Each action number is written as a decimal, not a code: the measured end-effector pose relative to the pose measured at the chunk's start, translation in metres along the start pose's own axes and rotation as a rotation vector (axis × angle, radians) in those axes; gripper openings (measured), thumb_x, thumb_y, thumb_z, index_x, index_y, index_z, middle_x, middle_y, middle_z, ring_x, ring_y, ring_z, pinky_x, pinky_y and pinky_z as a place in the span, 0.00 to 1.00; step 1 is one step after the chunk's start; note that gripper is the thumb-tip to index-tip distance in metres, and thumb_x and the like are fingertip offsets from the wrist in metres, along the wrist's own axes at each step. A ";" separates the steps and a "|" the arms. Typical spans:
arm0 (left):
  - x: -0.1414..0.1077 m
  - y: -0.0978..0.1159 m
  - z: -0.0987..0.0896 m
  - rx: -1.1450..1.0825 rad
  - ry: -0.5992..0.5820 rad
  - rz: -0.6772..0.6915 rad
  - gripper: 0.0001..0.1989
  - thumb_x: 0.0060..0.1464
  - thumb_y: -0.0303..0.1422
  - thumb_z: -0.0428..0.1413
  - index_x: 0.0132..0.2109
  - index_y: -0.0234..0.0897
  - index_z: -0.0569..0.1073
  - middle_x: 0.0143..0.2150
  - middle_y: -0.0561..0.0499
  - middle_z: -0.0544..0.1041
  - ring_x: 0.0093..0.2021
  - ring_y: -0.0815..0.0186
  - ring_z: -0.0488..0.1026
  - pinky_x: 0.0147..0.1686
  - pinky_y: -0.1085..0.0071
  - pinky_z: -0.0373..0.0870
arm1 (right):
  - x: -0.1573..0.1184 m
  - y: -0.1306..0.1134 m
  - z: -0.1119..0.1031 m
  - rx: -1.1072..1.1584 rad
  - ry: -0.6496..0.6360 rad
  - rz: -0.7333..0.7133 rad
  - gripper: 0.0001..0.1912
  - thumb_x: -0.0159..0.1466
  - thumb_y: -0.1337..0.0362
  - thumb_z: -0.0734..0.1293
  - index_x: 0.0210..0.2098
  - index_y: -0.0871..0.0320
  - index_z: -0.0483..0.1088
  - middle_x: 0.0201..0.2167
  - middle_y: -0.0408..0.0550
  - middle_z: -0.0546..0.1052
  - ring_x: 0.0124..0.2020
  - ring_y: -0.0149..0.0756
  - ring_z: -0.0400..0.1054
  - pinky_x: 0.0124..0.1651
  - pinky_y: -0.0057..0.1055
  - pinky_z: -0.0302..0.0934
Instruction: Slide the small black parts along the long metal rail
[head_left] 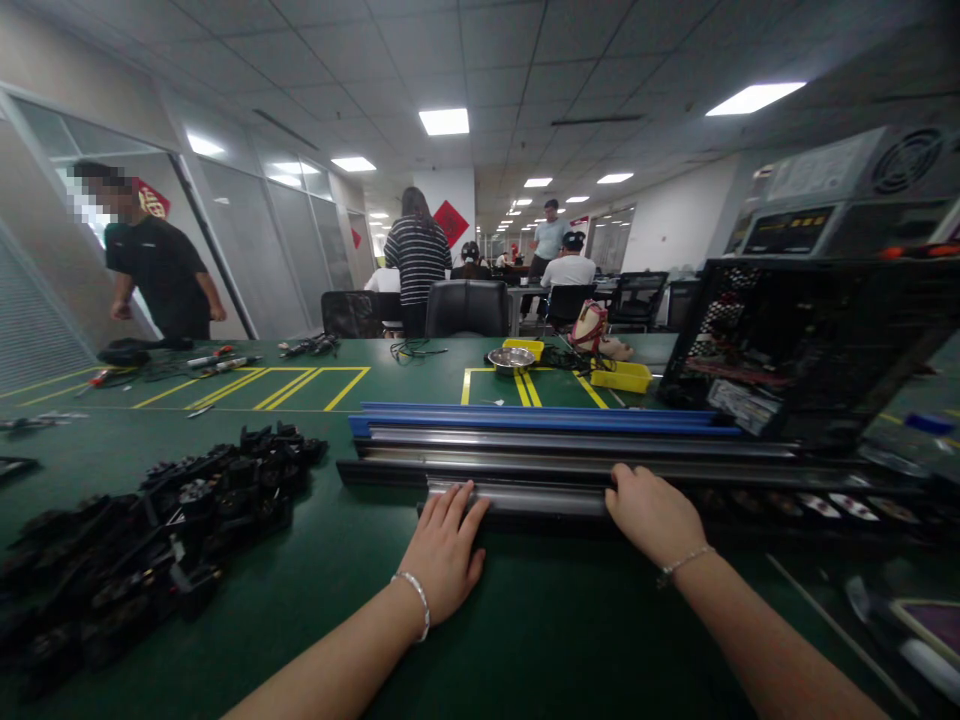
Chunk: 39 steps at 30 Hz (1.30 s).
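Observation:
Several long metal rails lie parallel across the green table (555, 610). A blue rail (540, 418) is farthest back, with a silver rail (570, 442) and a dark one (525, 468) in front of it. Nearest is a shorter grey rail (547, 500). My left hand (446, 560) rests its fingertips on this short rail's left end, fingers spread. At its right end my right hand (656, 515) has its fingers bent down onto the rail's edge; what they grip, if anything, is hidden.
Black mechanical parts (202, 500) are heaped at left. An open computer case (810, 340) carrying power supplies (832, 190) stands at right. Behind the rails are a metal bowl (511, 359) and a yellow tray (621, 377). A person (161, 260) stands beyond the table.

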<state>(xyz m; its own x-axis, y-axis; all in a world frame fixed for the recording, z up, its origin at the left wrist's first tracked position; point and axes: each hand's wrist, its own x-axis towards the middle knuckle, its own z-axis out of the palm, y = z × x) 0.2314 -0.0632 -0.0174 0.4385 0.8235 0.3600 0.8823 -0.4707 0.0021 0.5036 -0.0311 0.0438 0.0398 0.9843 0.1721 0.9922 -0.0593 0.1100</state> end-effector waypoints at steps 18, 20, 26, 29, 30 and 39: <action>0.000 -0.001 0.002 -0.001 0.003 -0.003 0.31 0.50 0.30 0.51 0.61 0.42 0.54 0.64 0.44 0.54 0.63 0.54 0.50 0.59 0.52 0.50 | -0.004 -0.012 0.007 0.098 0.039 0.019 0.11 0.62 0.61 0.56 0.39 0.60 0.63 0.34 0.52 0.72 0.35 0.39 0.70 0.33 0.30 0.56; 0.000 -0.001 0.002 -0.004 0.012 0.000 0.31 0.50 0.30 0.51 0.61 0.42 0.55 0.65 0.45 0.54 0.63 0.54 0.50 0.59 0.52 0.50 | -0.005 -0.014 0.006 0.104 0.035 0.013 0.12 0.62 0.60 0.55 0.40 0.60 0.63 0.34 0.53 0.72 0.36 0.39 0.70 0.33 0.30 0.57; 0.000 -0.001 0.000 -0.003 0.006 0.002 0.31 0.50 0.30 0.52 0.61 0.42 0.55 0.64 0.45 0.54 0.63 0.54 0.50 0.59 0.52 0.50 | -0.007 -0.019 0.004 0.105 0.030 0.018 0.13 0.62 0.59 0.55 0.40 0.60 0.63 0.35 0.54 0.73 0.36 0.41 0.70 0.34 0.31 0.57; 0.000 -0.001 0.000 0.004 0.007 0.001 0.31 0.50 0.30 0.52 0.61 0.42 0.55 0.64 0.45 0.55 0.62 0.54 0.51 0.59 0.52 0.50 | -0.008 -0.019 0.004 0.118 0.046 0.014 0.12 0.62 0.59 0.55 0.39 0.60 0.62 0.34 0.53 0.73 0.36 0.41 0.70 0.34 0.32 0.57; 0.000 -0.001 0.000 0.005 0.011 0.002 0.31 0.49 0.30 0.52 0.61 0.42 0.55 0.64 0.45 0.54 0.62 0.54 0.51 0.59 0.53 0.51 | -0.008 -0.019 0.004 0.121 0.050 0.017 0.12 0.62 0.59 0.55 0.39 0.60 0.62 0.33 0.53 0.73 0.36 0.41 0.70 0.34 0.32 0.57; 0.000 -0.001 0.001 0.003 0.013 0.005 0.31 0.50 0.31 0.52 0.61 0.42 0.54 0.64 0.45 0.54 0.63 0.55 0.51 0.59 0.53 0.50 | -0.009 -0.022 0.001 0.201 0.038 0.021 0.11 0.62 0.59 0.57 0.40 0.59 0.61 0.32 0.51 0.74 0.35 0.38 0.70 0.34 0.29 0.55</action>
<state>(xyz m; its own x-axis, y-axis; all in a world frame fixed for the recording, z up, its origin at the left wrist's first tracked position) 0.2308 -0.0626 -0.0179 0.4407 0.8169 0.3722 0.8806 -0.4739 -0.0026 0.4815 -0.0385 0.0392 0.0596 0.9759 0.2100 0.9950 -0.0412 -0.0908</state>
